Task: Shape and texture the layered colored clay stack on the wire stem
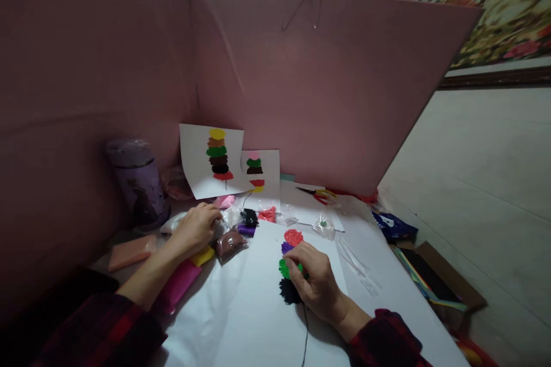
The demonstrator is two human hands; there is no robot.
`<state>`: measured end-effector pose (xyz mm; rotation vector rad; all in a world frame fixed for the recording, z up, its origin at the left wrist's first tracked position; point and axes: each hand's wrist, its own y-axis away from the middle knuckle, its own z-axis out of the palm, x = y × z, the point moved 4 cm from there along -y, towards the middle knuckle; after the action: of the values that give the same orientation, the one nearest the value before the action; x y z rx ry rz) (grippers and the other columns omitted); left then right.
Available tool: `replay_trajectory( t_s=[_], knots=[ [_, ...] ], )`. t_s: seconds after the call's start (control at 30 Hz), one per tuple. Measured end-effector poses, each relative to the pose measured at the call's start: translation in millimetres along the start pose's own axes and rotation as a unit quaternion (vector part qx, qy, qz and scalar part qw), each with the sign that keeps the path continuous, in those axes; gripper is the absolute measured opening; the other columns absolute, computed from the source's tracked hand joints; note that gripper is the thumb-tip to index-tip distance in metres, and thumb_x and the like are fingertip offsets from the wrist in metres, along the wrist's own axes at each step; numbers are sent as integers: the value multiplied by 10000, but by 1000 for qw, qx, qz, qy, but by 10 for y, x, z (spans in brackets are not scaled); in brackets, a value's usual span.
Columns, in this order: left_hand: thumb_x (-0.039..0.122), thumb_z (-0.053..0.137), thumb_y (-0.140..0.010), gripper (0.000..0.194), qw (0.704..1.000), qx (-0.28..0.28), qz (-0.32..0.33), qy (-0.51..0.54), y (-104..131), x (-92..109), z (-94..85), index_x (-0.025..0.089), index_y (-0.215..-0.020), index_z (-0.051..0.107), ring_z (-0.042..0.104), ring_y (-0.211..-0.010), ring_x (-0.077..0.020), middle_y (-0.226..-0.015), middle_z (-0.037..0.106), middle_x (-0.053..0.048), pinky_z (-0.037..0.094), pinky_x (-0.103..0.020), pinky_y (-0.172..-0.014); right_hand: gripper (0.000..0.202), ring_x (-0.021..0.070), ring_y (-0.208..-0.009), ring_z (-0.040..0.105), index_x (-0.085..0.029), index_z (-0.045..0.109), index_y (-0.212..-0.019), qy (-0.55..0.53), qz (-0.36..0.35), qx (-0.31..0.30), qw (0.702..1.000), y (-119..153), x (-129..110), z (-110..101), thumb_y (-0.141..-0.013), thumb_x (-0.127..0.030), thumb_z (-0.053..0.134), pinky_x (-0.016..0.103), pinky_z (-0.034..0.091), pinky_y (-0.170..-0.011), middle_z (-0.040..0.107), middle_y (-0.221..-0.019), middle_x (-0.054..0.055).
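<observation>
On smooth white paper [253,298], ruffled rounds [283,268] under the right hand [316,278].

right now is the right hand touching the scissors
Apart: the head view plainly shows a clear bag between the right hand and the scissors.

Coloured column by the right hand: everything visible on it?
The column lies flat on a white sheet: four ragged-edged, clay-like pieces in a line, red at the far end, then purple, green, and black nearest the person. A dark cord runs nearward from about the black end; whether it joins is unclear. The right hand partly covers purple and green; contact is unclear.
</observation>
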<state>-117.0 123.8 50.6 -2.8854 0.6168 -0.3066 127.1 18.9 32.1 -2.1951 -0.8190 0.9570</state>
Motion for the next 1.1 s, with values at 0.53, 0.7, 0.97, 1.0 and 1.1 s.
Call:
replay_trajectory(
  t_s=[0.53, 0.7, 0.97, 1.0, 1.1],
  knots=[
    [88, 393, -830, 293, 995, 28, 54, -81, -83, 251, 28, 156, -810, 677, 595, -858, -231, -881, 680, -94, 382, -351, -798, 139, 175, -628, 500, -193, 572, -799, 5, -4, -12, 1000, 0, -5, 16, -868, -114, 480, 305, 397, -597, 560, -658, 27],
    [112, 394, -830, 258, 986, 128, 5, -102, -42, 135, -166, 140, -764, 641, 589, -777, -260, -779, 654, -120, 396, -350, -721, 129, 169, -628, 497, -184, 570, -802, 9, -11, -10, 1000, 7, 14, 30, -866, -110, 486, 297, 394, -601, 574, -668, 29],
    [167, 405, -850, 225, 944, 322, -70, -9, 132, 160, -494, 111, -889, 619, 606, -780, -237, -828, 662, -120, 438, -323, -705, 128, 168, -625, 494, -179, 568, -795, 14, -12, -6, 1000, 6, 15, 31, -866, -114, 484, 294, 392, -601, 567, -662, 30],
    [158, 394, -854, 238, 942, 329, -59, 18, 135, 217, -450, 95, -936, 609, 611, -747, -213, -844, 668, -119, 450, -305, -694, 125, 167, -624, 495, -179, 567, -796, 13, -13, -4, 1000, 3, 11, 27, -866, -114, 486, 293, 393, -600, 568, -661, 30],
    [128, 383, -852, 248, 956, 276, 46, 90, 94, 460, -219, 139, -876, 630, 616, -673, -162, -768, 679, -60, 460, -252, -644, 117, 165, -622, 498, -179, 568, -802, 7, -16, -4, 1000, -1, 2, 22, -865, -114, 494, 292, 397, -602, 572, -660, 30]
  ],
)
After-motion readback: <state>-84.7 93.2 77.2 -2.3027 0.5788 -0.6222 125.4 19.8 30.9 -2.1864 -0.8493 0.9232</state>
